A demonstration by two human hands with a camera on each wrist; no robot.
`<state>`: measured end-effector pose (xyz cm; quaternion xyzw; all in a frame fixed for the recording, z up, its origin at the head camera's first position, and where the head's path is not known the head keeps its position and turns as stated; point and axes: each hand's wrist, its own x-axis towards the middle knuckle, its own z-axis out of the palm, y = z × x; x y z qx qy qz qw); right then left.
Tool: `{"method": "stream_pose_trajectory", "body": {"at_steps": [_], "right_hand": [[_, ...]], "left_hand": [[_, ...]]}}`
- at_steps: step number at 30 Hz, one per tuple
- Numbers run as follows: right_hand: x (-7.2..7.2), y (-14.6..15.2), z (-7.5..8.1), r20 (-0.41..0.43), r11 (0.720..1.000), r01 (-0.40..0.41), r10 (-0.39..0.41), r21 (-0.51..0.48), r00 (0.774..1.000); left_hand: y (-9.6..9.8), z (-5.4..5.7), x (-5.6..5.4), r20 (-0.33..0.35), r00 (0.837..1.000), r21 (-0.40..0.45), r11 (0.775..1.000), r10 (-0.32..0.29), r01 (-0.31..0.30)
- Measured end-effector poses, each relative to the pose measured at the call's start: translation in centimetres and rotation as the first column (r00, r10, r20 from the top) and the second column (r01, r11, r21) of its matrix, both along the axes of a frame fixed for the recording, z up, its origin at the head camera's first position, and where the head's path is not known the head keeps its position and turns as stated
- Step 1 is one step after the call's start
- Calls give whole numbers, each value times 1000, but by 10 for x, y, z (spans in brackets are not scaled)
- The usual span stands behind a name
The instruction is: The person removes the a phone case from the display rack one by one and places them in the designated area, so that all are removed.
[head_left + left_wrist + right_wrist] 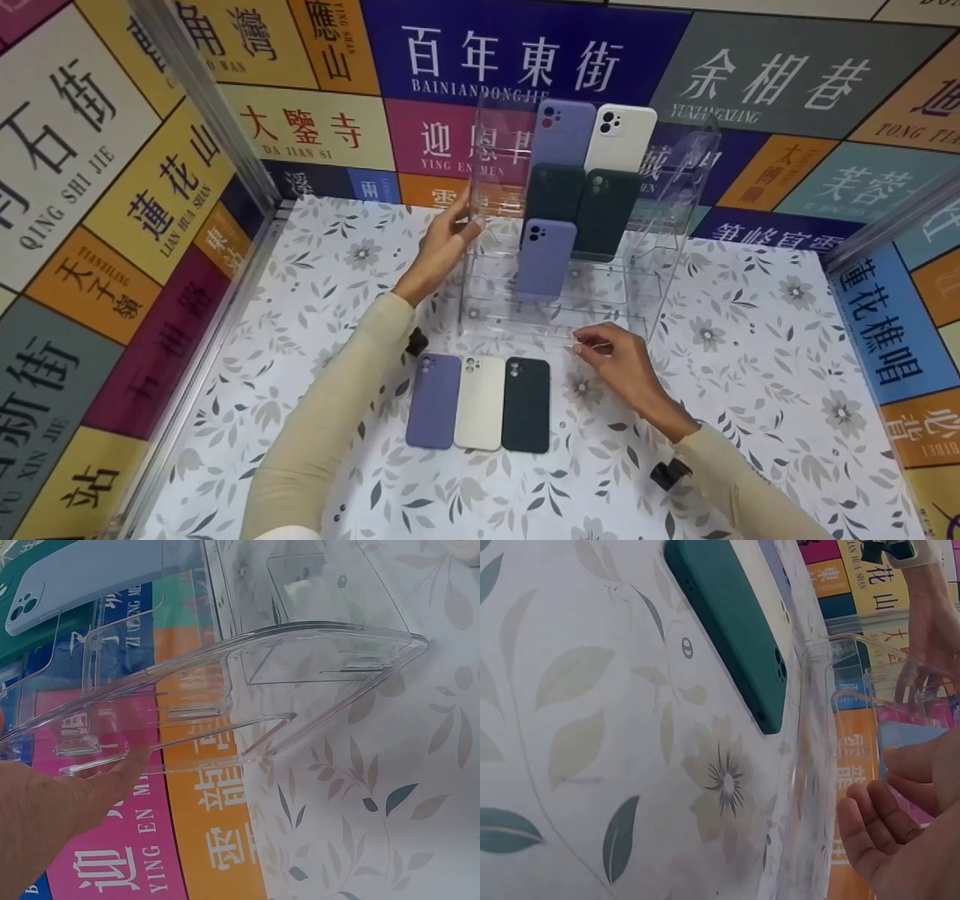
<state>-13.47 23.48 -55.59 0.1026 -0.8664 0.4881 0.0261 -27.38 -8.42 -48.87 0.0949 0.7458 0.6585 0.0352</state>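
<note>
A clear tiered display stand (495,319) stands on the table, with several phone cases in it. Purple (566,135) and white (626,139) cases are at the top, two dark green cases (611,214) in the middle, and another purple case (546,259) lower down. My left hand (442,251) grips the stand's left side panel, its thumb along the clear plastic in the left wrist view. At the stand's front edge my right hand (619,364) pinches the lip between thumb and index finger; its other fingers curl loosely in the right wrist view.
In front of the stand, purple (433,401), white (480,405) and dark green (526,405) phone cases lie side by side on the flower-patterned table (750,420). Walls with colourful sign panels (517,52) enclose the table behind and at both sides.
</note>
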Motion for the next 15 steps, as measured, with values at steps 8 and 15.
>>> {"method": "stream_pose_trajectory", "body": {"at_steps": [8, 15], "right_hand": [[-1, 10, 12, -48, 1000, -9, 9, 9, 999], [-3, 18, 25, -69, 1000, -8, 7, -18, 998]], "left_hand": [[0, 0, 0, -8, 1000, -16, 1000, 14, -14], [1, 0, -1, -1, 1000, -38, 999, 26, -26]]}}
